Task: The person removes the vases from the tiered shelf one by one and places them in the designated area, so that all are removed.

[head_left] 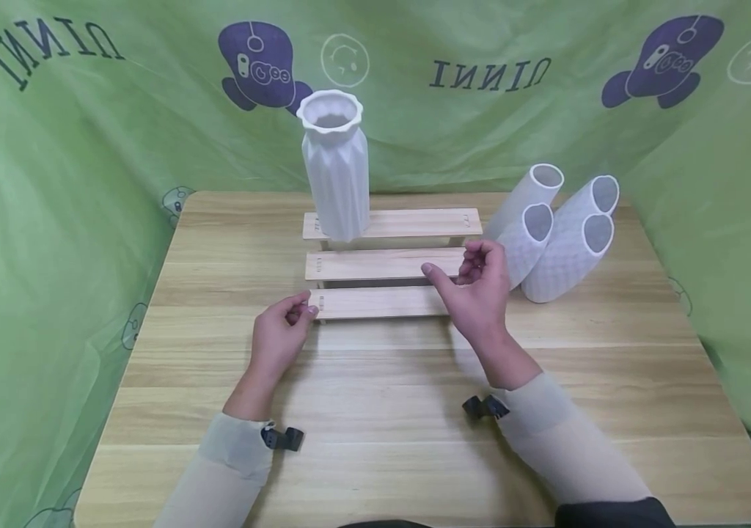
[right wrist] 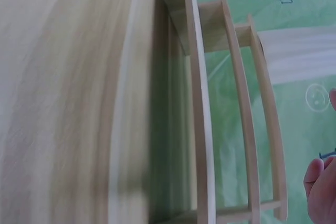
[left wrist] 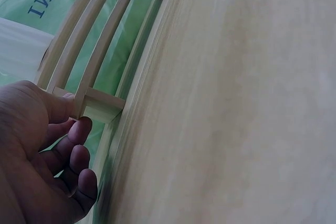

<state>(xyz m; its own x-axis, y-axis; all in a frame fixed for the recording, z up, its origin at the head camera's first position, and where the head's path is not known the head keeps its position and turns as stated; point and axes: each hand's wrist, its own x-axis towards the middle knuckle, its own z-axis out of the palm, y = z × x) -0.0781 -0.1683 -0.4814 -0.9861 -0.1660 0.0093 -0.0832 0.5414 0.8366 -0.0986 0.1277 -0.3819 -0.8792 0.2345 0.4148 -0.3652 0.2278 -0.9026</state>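
A three-step wooden rack (head_left: 382,302) stands on the table, its pale slats rising toward the back. My left hand (head_left: 279,331) pinches the left end of the lowest, front slat between thumb and fingers; the left wrist view shows the thumb and index finger (left wrist: 80,129) at that slat's tip. Over the rack's right end is my right hand (head_left: 483,297), thumb apart from loosely bent fingers, holding nothing. Its fingertips (right wrist: 314,171) appear at the edge of the right wrist view, apart from the slats. A white ribbed vase (head_left: 339,180) with a scalloped rim stands upright on the top slat's left part.
Several white textured vases with slanted openings, one of them in front (head_left: 563,264), stand grouped right of the rack, close beside my right hand. A green printed cloth (head_left: 415,139) hangs behind and along both sides of the wooden table (head_left: 375,411).
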